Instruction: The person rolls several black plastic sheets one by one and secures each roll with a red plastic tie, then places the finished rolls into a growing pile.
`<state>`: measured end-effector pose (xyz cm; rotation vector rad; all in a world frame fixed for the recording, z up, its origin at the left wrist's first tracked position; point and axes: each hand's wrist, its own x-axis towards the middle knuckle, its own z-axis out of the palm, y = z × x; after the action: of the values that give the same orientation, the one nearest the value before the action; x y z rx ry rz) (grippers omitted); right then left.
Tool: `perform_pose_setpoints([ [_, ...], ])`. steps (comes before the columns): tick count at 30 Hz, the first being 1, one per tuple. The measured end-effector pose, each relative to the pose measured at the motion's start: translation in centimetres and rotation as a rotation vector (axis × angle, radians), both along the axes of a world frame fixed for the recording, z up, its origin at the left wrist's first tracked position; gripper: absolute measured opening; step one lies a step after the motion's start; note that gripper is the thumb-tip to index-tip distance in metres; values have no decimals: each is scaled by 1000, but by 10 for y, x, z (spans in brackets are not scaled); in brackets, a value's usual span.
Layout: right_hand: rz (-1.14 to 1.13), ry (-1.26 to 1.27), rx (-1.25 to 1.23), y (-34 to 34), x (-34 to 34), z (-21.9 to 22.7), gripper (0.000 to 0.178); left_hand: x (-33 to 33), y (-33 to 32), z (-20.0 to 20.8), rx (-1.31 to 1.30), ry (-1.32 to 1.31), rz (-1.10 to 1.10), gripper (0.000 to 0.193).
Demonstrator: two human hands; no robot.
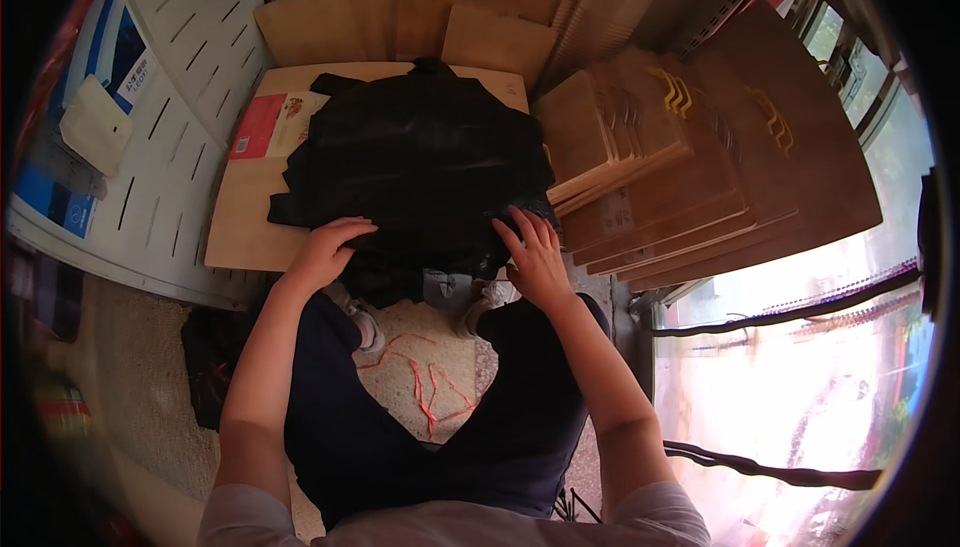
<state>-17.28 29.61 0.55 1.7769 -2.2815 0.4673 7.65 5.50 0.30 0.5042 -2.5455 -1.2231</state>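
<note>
A spread pile of shiny black plastic bags (pixel 420 152) lies on a pale wooden board in front of me. Its left edge is jagged, with several layers showing, and its near edge hangs over the board. My left hand (pixel 330 249) rests at the near left part of the pile, fingers stretched out over the black plastic. On the near right corner lies my right hand (pixel 536 257), its fingers spread and pressing lightly on the bags. Neither hand is closed around anything. The undersides of the fingertips are hidden.
The pale board (pixel 240 217) carries a red and white printed sheet (pixel 265 127). Stacked wooden boards (pixel 640 177) with yellow hooks stand at the right. A white slotted panel (pixel 160 137) rises at the left. Pink-orange string (pixel 428 402) lies on the floor between my legs.
</note>
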Motion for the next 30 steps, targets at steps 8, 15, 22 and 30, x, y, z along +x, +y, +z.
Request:
perform_pose_setpoints([
  [8,219,-109,115,-24,-29,1,45,9,10,13,-469,-68,79,56],
  [15,122,-743,167,-59,-47,17,35,-2,-47,-9,18,-59,115,35],
  [22,-85,-690,-110,-75,-50,-24,33,-27,-63,-21,33,-208,265,35],
  [30,-68,-605,-42,-78,-53,-23,28,-27,-61,-2,108,-482,185,30],
])
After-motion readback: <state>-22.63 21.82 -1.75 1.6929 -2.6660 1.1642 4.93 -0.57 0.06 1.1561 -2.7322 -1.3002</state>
